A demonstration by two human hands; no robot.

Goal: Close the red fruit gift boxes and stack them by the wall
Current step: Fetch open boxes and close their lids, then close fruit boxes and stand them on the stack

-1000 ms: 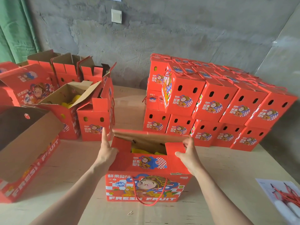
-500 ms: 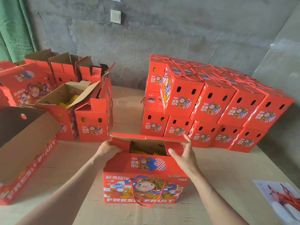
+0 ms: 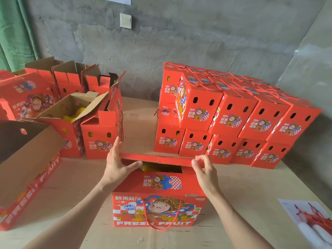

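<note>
Two hands: one is at each end of the flap, so neither is nearer to it.
Left hand (image 3: pixel 116 166): fingers are straight and point up against the left end of the flap (image 3: pixel 158 159); the thumb spreads under it, over the opening.
Right hand (image 3: pixel 204 169): fingers curl on the right end of the flap and pinch it with the thumb.
Box (image 3: pixel 158 200): it stands on the table (image 3: pixel 251 186) directly in front of the person, between the two forearms.
Long axis: it runs left to right, the same as the flap.
Flap position: almost level above the far side of the opening. I judge it must come toward the person and down.
Opening: the near part is not yet covered, and yellow fruit (image 3: pixel 149 167) shows inside.
Look: red cardboard with a cartoon figure and the words FRESH FRUIT. A red rope handle (image 3: pixel 161 216) hangs on the near face.
Stack (image 3: pixel 233 114): closed boxes in two layers by the wall (image 3: pixel 197 42), ahead and to the right of the box, well apart from it. The right hand is on that side.
</note>
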